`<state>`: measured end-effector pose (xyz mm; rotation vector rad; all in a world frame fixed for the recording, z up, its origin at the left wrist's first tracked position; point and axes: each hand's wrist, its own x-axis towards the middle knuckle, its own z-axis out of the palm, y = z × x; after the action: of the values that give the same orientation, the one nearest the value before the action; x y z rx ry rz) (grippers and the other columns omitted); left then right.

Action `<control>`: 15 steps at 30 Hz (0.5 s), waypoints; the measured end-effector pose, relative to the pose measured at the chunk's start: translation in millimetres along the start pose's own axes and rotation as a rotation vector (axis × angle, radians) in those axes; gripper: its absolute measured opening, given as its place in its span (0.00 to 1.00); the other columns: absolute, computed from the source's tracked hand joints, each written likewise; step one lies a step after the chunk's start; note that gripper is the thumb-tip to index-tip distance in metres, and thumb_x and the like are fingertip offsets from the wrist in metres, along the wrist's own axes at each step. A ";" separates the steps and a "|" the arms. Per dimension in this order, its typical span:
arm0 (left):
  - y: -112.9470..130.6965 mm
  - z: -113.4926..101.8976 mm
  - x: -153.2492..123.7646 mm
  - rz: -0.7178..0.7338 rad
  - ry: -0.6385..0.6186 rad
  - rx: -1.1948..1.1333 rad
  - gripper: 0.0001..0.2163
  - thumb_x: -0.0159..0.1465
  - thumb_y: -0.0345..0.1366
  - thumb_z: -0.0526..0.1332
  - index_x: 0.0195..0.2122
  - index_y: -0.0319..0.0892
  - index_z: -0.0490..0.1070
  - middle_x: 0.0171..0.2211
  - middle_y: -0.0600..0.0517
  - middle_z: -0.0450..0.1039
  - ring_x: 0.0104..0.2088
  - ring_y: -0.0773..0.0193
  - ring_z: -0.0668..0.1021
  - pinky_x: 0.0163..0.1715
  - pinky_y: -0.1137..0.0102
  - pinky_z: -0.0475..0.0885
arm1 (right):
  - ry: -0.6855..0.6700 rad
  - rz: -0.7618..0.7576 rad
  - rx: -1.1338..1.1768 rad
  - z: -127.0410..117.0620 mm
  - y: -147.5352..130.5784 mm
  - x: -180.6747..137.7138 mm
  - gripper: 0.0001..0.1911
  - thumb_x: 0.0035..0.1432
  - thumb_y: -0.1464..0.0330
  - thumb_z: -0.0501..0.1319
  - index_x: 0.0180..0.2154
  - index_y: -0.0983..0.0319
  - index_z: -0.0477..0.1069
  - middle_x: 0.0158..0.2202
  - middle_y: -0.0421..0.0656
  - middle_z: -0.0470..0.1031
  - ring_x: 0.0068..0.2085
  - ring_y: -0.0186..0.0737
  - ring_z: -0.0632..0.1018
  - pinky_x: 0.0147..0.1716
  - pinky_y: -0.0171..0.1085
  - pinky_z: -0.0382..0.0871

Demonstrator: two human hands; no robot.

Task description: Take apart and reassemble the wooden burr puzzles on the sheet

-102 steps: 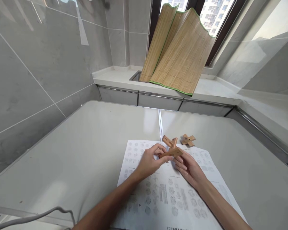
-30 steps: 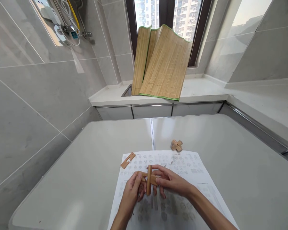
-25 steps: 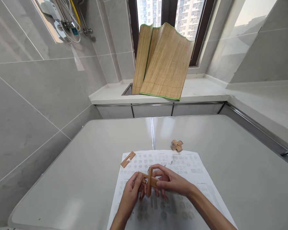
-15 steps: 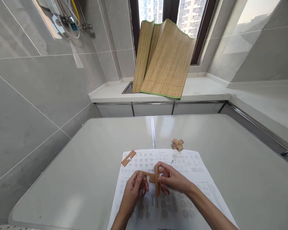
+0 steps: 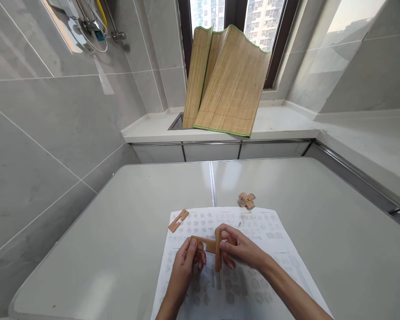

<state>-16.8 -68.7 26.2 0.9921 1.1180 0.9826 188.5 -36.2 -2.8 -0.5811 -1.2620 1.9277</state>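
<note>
A loose notched flat wooden piece (image 5: 178, 220) sits on the counter (image 5: 120, 231) up-left of the fingers. Left hand (image 5: 186, 263) pinches the horizontal wooden slat (image 5: 205, 243), right hand (image 5: 240, 248) grips the upright wooden slat (image 5: 218, 250) crossing it, over the printed paper sheet (image 5: 270, 249). Small assembled wooden cross puzzle (image 5: 247, 200) lies beyond the right fingers.

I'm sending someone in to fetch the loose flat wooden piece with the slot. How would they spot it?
Start at the printed instruction sheet on the grey table. The flat notched wooden piece lies alone at the sheet's far left corner, half on the paper. Unlike the small assembled wooden cross beyond the far edge or the crossed wooden pieces in the hands, it is single and untouched.
</note>
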 end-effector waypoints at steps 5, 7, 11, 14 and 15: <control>1.7 0.6 -0.8 -0.004 0.017 -0.007 0.21 0.67 0.56 0.61 0.34 0.41 0.70 0.21 0.55 0.69 0.22 0.68 0.67 0.26 0.73 0.63 | 0.051 -0.030 0.024 -1.0 3.0 1.0 0.19 0.64 0.54 0.67 0.42 0.60 0.64 0.27 0.32 0.71 0.17 0.29 0.73 0.15 0.28 0.61; 1.6 1.0 -1.4 -0.011 0.037 -0.030 0.20 0.68 0.56 0.61 0.35 0.41 0.70 0.21 0.55 0.68 0.22 0.68 0.67 0.26 0.73 0.63 | 0.050 -0.033 0.030 -0.4 0.8 0.7 0.18 0.65 0.55 0.67 0.43 0.60 0.65 0.27 0.33 0.72 0.19 0.29 0.74 0.16 0.27 0.60; 1.6 1.7 -2.0 -0.030 0.062 -0.060 0.21 0.67 0.56 0.61 0.34 0.41 0.69 0.22 0.56 0.68 0.23 0.68 0.67 0.26 0.73 0.63 | 0.030 -0.009 0.043 -0.3 -1.3 0.7 0.17 0.64 0.57 0.68 0.44 0.61 0.67 0.30 0.36 0.73 0.21 0.29 0.75 0.17 0.28 0.62; 1.1 0.9 -1.2 -0.029 0.060 -0.050 0.21 0.66 0.57 0.61 0.33 0.41 0.68 0.22 0.56 0.68 0.23 0.67 0.67 0.26 0.72 0.63 | 0.023 -0.005 0.066 -2.5 2.6 1.5 0.18 0.62 0.58 0.70 0.45 0.60 0.67 0.32 0.35 0.73 0.21 0.28 0.74 0.17 0.28 0.63; 0.9 0.3 -0.7 -0.030 0.055 -0.040 0.21 0.66 0.57 0.61 0.33 0.42 0.68 0.21 0.56 0.68 0.22 0.67 0.67 0.26 0.72 0.63 | 0.021 -0.005 0.072 -3.5 4.5 1.8 0.19 0.61 0.58 0.71 0.44 0.60 0.66 0.32 0.35 0.73 0.20 0.28 0.74 0.17 0.28 0.63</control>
<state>-16.7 -69.1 27.3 0.9189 1.1513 1.0098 188.4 -33.8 -8.2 -0.5590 -1.1747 1.9497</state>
